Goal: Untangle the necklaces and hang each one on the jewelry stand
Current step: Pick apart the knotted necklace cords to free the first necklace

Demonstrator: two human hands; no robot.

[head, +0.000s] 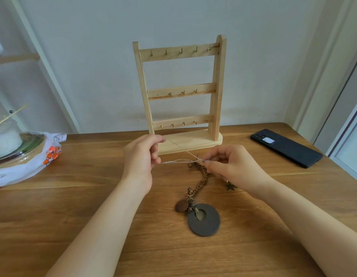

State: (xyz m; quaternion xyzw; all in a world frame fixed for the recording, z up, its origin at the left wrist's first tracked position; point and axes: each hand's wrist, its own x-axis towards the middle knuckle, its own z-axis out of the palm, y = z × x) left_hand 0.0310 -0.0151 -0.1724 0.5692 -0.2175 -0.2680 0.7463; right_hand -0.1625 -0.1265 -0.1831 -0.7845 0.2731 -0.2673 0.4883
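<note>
— Where is the thin chain [177, 161]?
— It is pulled tight between both hands, just over the table [73, 196]. The left hand [141, 156] pinches one end. The right hand [231, 166] pinches the other end, at the tangle.
— And the brown necklace [201, 176]?
— It runs down from that tangle, by the right fingers. Its big dark ring [205, 226] lies flat on the table. The wooden stand [181, 92] is just behind the hands.

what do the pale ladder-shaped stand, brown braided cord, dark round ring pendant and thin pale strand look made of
Pale ladder-shaped stand: light wood, visible grain, unvarnished-looking; brass-coloured hooks.
Brown braided cord: plaited strands, likely leather or waxed cord.
Dark round ring pendant: matte grey-brown, possibly wood or stone.
Thin pale strand: chain or thread; too fine to tell.
</note>
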